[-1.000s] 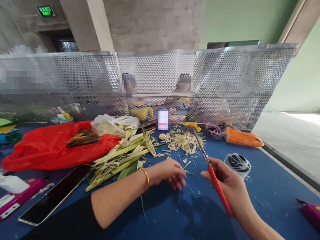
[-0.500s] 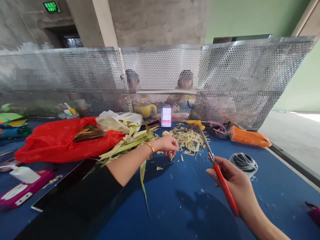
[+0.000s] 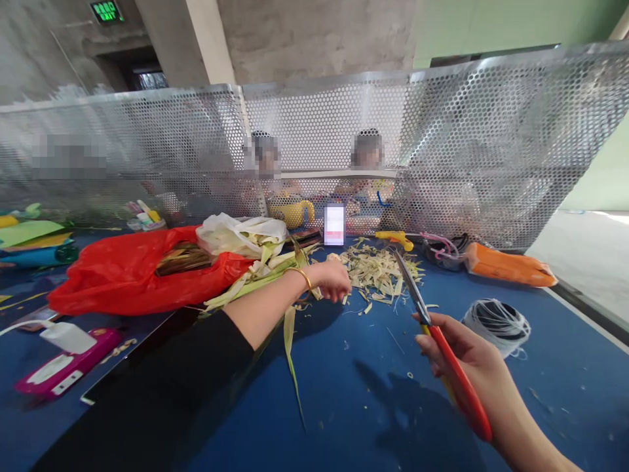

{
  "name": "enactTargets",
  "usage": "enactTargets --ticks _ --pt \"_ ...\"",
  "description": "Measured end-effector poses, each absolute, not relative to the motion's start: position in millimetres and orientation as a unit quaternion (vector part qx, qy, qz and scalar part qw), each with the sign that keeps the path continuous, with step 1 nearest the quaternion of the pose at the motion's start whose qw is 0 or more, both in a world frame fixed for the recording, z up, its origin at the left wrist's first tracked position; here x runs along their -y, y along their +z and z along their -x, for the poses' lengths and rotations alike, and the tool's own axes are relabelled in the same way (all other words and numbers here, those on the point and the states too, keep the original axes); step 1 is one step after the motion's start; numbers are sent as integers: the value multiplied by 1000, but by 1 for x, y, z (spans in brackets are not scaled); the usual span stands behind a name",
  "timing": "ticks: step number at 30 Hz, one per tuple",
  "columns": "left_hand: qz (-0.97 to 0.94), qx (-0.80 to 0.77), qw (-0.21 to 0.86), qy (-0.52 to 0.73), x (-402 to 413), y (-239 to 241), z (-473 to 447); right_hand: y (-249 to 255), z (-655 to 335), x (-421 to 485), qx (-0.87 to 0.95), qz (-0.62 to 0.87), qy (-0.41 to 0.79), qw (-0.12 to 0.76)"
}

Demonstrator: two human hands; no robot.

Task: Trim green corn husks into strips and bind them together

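Note:
My right hand [image 3: 469, 364] grips red-handled scissors [image 3: 435, 334], blades pointing up and away over the blue table [image 3: 373, 406]. My left hand [image 3: 334, 280], with a gold bangle at the wrist, reaches forward with fingers curled down onto the edge of a heap of pale leaf trimmings [image 3: 378, 270]; what the fingers hold is hidden. Long green and pale leaves [image 3: 255, 275] lie just left of that hand, and one strip [image 3: 291, 354] hangs below my forearm.
A red plastic bag [image 3: 122, 275] and a white bag [image 3: 240, 236] lie at the left. A coil of white cord [image 3: 496, 321], an orange pouch [image 3: 508, 265], a yellow tool [image 3: 393, 237], a pink case [image 3: 63, 367]. Two people sit behind the perforated metal screen [image 3: 466, 144].
My left hand has moved forward from the bare table near the scissors to the pile of trimmings. The right hand with the scissors has stayed roughly in place.

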State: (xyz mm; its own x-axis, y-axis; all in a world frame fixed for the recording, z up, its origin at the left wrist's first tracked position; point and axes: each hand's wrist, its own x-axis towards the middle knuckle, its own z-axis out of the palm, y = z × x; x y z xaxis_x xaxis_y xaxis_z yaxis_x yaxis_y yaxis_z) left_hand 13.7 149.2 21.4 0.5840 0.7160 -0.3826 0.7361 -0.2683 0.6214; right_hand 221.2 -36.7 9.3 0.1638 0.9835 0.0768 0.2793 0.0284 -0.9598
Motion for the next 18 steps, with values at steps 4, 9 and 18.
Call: enactTargets --ticks 4,9,18 --pt "-825 -445 346 -30 -151 24 -4 11 -218 38 530 594 389 465" --pt "-868 -421 234 122 -124 16 -20 18 -217 41 536 592 361 482" --pt "-987 -159 13 17 -98 -15 -15 17 -222 38 503 573 380 524"
